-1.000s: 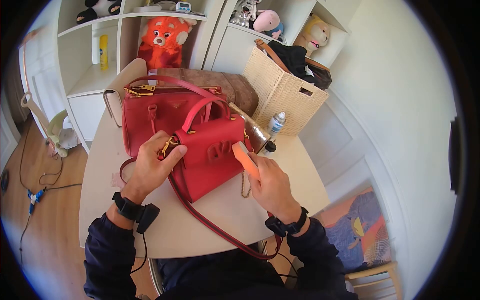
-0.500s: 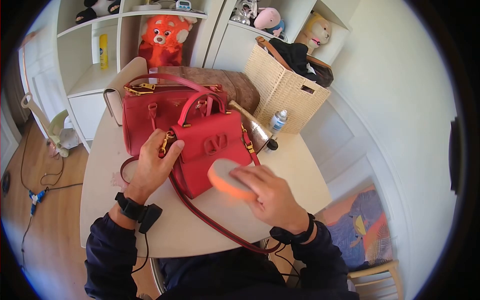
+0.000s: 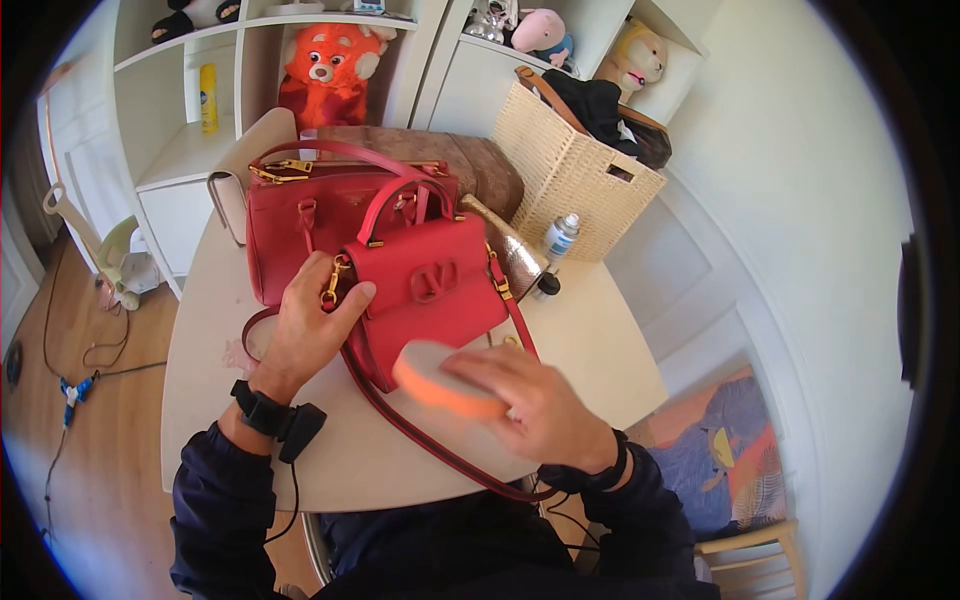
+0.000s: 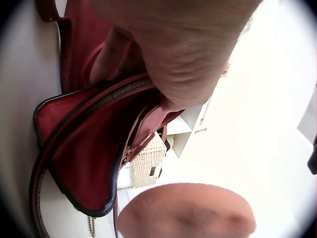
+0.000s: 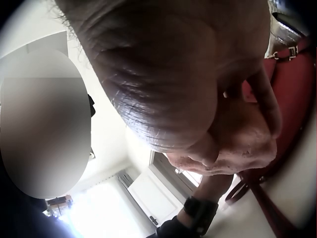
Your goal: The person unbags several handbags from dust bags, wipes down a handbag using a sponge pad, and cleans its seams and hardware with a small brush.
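A small red handbag (image 3: 385,325) with a top handle and a V-shaped emblem stands on the table, tilted slightly. My left hand (image 3: 310,325) grips its upper left corner beside a gold strap clasp (image 3: 333,283), thumb across the front edge. In my right hand (image 3: 545,405) is an orange-and-grey sponge (image 3: 430,385), slightly blurred, held in front of the bag's lower right front and overlapping it in the head view. The left wrist view shows the sponge's orange face (image 4: 185,213) apart from the bag's side (image 4: 94,163). A red shoulder strap (image 3: 425,450) loops toward the table's front edge.
Behind stand a larger red handbag (image 3: 275,235), a brown bag (image 3: 435,160) and a beige bag (image 3: 235,180). A spray can (image 3: 562,238), a black cap (image 3: 547,285) and a gold bag (image 3: 505,240) are at right, near a woven basket (image 3: 560,160).
My right hand has brought the sponge from beside the emblem down and left, to the bag's lower front. My left hand keeps its grip on the bag's corner.
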{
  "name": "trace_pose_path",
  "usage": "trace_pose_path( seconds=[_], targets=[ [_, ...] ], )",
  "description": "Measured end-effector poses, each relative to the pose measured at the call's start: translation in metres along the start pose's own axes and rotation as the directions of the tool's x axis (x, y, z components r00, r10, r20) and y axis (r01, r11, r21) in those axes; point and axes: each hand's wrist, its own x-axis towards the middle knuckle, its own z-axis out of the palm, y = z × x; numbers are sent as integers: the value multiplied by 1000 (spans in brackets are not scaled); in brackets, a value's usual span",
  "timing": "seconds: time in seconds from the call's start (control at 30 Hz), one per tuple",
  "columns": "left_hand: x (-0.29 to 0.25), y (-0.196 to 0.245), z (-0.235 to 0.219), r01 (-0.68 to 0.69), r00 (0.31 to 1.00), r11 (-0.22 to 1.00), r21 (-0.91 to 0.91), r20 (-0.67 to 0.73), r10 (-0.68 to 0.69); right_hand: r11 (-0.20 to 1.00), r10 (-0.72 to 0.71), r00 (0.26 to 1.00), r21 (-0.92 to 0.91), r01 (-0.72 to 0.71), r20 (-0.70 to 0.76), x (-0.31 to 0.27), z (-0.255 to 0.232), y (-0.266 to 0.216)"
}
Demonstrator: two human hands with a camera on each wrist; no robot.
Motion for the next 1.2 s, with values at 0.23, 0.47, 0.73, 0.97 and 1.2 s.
trace_pose_path(
  seconds=[0.23, 0.47, 0.73, 0.97, 1.2],
  targets=[
    [-2, 5, 2, 7, 1000, 999, -48, 9, -7, 917, 50, 987, -384, -105, -151, -6, 38, 18],
    [-1, 0, 3, -24, 1000, 999, 35, 14, 23, 996, -17, 1000, 85, 17, 1, -4, 17, -15],
    [0, 9, 0, 30, 999, 999, 37, 38, -32, 919, 103, 977, -359, -166, -187, 0, 42, 9],
    [-1, -1, 4, 22, 999, 999, 27, 22, -22, 987, 59, 998, 148, -63, 33, -8, 19, -18],
    [-1, -5, 4, -10, 1000, 999, 34, 19, 9, 889, 224, 906, -306, -341, -359, -4, 20, 24]
  ],
)
